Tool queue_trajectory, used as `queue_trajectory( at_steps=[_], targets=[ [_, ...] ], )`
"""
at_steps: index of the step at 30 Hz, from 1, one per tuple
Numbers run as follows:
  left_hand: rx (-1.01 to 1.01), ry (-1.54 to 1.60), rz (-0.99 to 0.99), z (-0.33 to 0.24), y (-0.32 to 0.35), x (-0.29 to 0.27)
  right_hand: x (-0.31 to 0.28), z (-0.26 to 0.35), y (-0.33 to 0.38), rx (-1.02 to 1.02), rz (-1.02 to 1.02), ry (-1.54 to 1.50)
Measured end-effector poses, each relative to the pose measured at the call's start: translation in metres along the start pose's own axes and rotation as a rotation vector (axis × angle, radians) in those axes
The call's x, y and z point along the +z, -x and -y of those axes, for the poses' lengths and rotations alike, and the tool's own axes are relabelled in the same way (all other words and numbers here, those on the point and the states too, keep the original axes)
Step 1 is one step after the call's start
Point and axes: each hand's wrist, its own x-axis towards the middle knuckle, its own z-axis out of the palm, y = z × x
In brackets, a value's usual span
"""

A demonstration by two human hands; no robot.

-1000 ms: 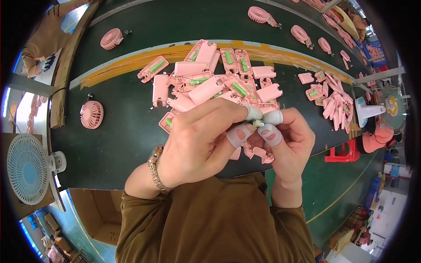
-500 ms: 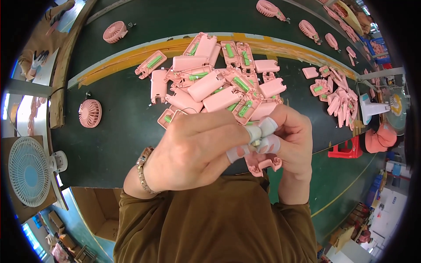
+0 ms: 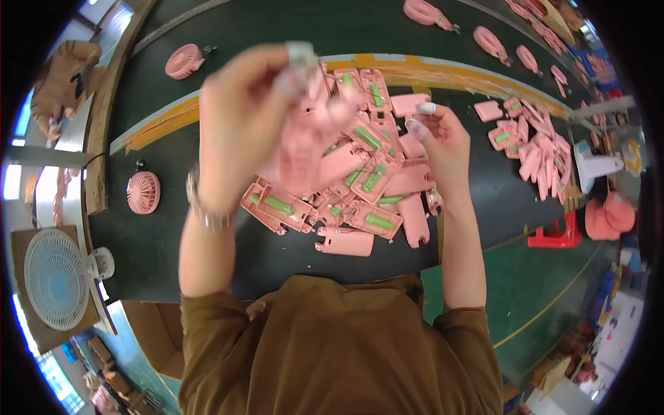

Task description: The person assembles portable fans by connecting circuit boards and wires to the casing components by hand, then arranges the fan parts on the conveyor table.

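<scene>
My left hand (image 3: 238,117), with white covers on its fingertips and a watch at the wrist, is raised over the left side of a pile of pink housing halves. Motion smears its fingers. Just beneath it is a blurred pink part (image 3: 294,159); whether the hand holds it cannot be made out. At the pile's right side is my right hand (image 3: 446,135), thumb and forefinger apart, its fingertips close to a pink housing half (image 3: 410,104). Several halves hold green cylindrical cells with thin wires, such as the open half (image 3: 373,221) at the near edge.
A pink fan (image 3: 143,192) lies on the dark table at left, another (image 3: 184,61) beyond a taped strip (image 3: 166,119). Pink parts (image 3: 543,155) are heaped at right. A white fan (image 3: 57,279) stands at far left, near a co-worker (image 3: 66,76). A red stool (image 3: 555,232) is at right.
My hands have parted from the pink piece they held together near my chest. The left has swung up and left, the right forward to the pile. More housing halves show at the near edge.
</scene>
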Motion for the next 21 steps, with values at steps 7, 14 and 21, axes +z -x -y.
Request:
queue_trajectory(
  at_steps=[7,14,21],
  targets=[
    [0.302,-0.763,0.116,0.115,-0.168,0.105,0.044,-0.08,-0.07,-0.174,0.154,0.304],
    [0.339,-0.69,0.235,0.193,-0.197,0.106,0.019,-0.104,-0.08,0.094,0.195,0.065],
    [0.344,-0.345,0.232,0.163,-0.158,0.059,0.037,-0.116,-0.095,0.191,0.366,-0.148]
  ],
)
